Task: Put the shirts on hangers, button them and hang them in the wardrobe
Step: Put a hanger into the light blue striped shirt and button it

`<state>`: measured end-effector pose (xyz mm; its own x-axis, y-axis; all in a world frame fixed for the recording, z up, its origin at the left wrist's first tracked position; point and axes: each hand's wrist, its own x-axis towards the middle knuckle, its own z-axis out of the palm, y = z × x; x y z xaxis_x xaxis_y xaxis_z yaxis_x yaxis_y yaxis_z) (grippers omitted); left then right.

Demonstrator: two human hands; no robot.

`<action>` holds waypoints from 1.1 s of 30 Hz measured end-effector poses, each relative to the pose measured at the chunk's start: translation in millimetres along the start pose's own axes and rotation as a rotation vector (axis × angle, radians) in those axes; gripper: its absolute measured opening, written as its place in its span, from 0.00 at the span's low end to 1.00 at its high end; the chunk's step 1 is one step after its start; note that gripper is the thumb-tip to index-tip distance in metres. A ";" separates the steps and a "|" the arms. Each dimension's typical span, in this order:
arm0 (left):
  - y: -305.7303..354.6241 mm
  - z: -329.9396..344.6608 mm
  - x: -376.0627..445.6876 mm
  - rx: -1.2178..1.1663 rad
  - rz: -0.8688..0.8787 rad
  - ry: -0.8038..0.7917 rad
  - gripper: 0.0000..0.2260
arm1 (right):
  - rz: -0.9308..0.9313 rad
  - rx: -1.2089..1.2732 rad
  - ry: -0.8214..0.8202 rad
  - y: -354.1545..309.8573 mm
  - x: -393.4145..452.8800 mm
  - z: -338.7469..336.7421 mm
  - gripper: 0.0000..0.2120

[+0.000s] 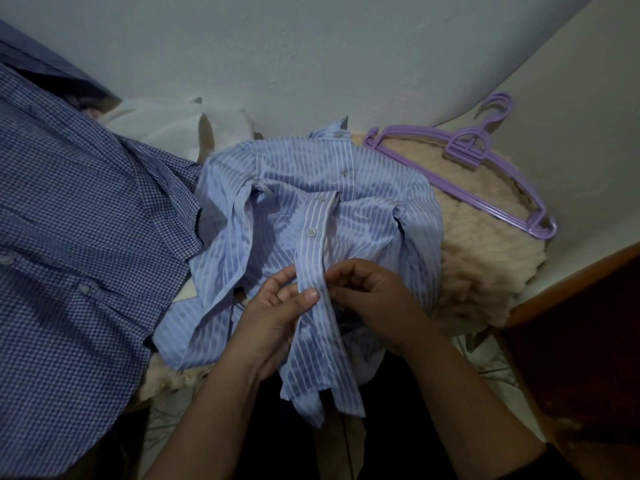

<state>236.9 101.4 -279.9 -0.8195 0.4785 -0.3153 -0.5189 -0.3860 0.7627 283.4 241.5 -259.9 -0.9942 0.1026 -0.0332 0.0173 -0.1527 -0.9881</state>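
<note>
Your left hand (273, 306) pinches the button strip of the striped shirt (311, 188), thumb on top; your right hand (367, 289) curls round its other edge. The shirt lies crumpled on a fluffy cushion (485, 244); purple hangers (464, 150) rest beside it.

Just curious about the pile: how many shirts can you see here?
2 for sure: a checked shirt on the left and a striped shirt in the middle, held by both hands. White cloth behind might be another.
</note>
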 end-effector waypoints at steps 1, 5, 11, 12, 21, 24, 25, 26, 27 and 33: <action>-0.3 -0.2 0.2 -0.001 -0.003 0.000 0.19 | -0.031 -0.032 0.007 0.0 0.3 0.6 0.09; -1.2 -0.8 1.2 -0.005 -0.014 0.013 0.22 | -0.144 -0.312 0.013 -2.7 -3.2 5.7 0.11; -2.6 -1.5 0.5 -0.016 -0.060 0.023 0.28 | -0.216 -0.535 -0.039 -9.6 -4.7 3.7 0.10; -2.1 -1.5 -0.2 -0.022 -0.078 0.021 0.28 | -0.205 -0.527 -0.057 -10.4 -4.1 3.1 0.09; 2.2 -3.2 -1.8 -0.059 -0.165 0.039 0.32 | -0.188 -0.615 -0.156 -16.7 -2.0 4.2 0.11; 1.1 -5.7 -1.3 -0.048 -0.163 0.050 0.33 | -0.170 -0.616 -0.163 -16.3 -0.3 2.8 0.12; 1.7 -4.9 -2.1 -0.049 -0.167 0.051 0.32 | -0.155 -0.616 -0.160 -15.6 -0.4 2.6 0.12; 2.5 -3.8 -2.5 -0.049 -0.169 0.056 0.30 | -0.138 -0.608 -0.155 -14.9 -0.4 2.1 0.13; 2.2 -3.3 -2.2 -0.046 -0.169 0.058 0.28 | -0.112 -0.591 -0.150 -13.7 -0.2 2.1 0.14; -3.1 -1.7 0.2 0.031 -0.128 0.076 0.10 | 0.058 -0.426 -0.134 -8.3 0.1 4.7 0.08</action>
<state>238.0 101.4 -283.3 -0.7636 0.4607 -0.4525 -0.6138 -0.3004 0.7301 282.7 238.1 -251.0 -0.9947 -0.0270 -0.0989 0.0882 0.2667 -0.9597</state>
